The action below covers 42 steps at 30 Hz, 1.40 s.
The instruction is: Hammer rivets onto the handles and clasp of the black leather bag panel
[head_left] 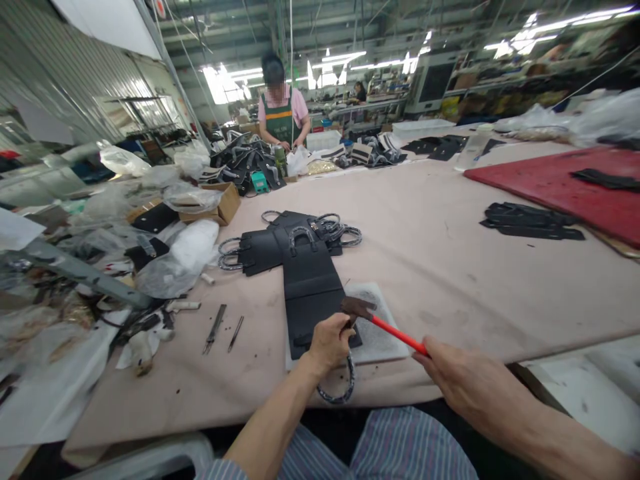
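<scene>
My right hand (445, 370) grips the red handle of a hammer (395, 331). The hammer's brown metal head is right above the fingertips of my left hand (330, 343). Those fingers are pinched at the near edge of a black bag panel (311, 283); what they hold is hidden by the fingers and hammer head. Below my left hand a plastic-wrapped loop handle (345, 393) hangs over the table's front edge. Under the panel lies a whitish board (383, 320). More black panels (263, 250) with wrapped handles lie beyond, overlapping.
Two slim metal tools, one a pronged punch (215, 330), lie at left on the cloth-covered table (425, 233). Plastic bags and a cardboard box (220, 207) crowd the left side. Black strips (530, 221) and a red board (565, 190) are at right. A person (283, 113) works across the table.
</scene>
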Motion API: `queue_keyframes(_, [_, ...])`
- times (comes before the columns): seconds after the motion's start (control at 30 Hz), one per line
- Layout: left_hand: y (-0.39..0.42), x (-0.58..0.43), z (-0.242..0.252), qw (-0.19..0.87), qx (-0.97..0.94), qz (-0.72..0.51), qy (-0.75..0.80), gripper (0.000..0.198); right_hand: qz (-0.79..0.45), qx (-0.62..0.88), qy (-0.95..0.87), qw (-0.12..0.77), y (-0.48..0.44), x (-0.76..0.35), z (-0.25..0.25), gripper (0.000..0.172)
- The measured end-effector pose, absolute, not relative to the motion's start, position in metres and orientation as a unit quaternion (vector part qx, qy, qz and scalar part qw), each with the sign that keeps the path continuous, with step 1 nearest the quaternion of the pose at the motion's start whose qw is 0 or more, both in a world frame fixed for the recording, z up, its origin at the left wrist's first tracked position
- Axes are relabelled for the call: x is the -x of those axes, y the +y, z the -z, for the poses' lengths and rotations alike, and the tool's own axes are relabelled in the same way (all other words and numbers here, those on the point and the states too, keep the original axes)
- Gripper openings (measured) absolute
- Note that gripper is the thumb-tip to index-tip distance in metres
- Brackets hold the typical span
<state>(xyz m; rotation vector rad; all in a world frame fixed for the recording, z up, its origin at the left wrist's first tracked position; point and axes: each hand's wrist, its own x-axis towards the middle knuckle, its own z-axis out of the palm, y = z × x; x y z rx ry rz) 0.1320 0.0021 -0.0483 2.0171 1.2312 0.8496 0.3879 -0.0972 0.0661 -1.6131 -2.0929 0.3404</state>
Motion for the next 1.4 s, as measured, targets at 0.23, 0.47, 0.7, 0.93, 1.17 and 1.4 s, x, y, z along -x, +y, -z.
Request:
queue_keyframes(0.23, [0.002, -0.133, 0.05, 0.329, -0.762, -0.34, 0.441, 0.016, -0.403, 0.615, -0.66, 0.155, -0.099, -0.403, -0.049, 0.059])
queue_keyframes(0.47, [0.002, -0.13, 0.052, 0.338, -0.751, -0.36, 0.438, 0.015, -0.581, 0.608, -0.48, 0.249, -0.09, -0.42, 0.005, 0.066])
queue_keyframes(0.7, [0.001, -0.129, 0.052, 0.331, -0.755, -0.373, 0.425, 0.018, -0.249, 0.787, -0.543, 0.153, -0.046, -0.446, 0.048, 0.043])
queue_keyframes(0.93, [-0.001, -0.129, 0.048, 0.32, -0.766, -0.379, 0.41, 0.019, -0.124, 0.561, -0.776, 0.261, -0.024, -0.36, 0.052, 0.042])
queue_keyframes(1.17, [0.005, -0.134, 0.045, 0.462, -0.604, -0.44, 0.479, 0.009, -0.109, 0.54, -0.794, 0.259, -0.019, -0.306, 0.065, 0.039])
queue_keyframes(1.4, [0.049, -0.065, 0.024, 0.516, -0.355, -0.556, 0.545, 0.044, -0.123, 0.532, -0.794, 0.266, -0.019, -0.314, 0.069, 0.035])
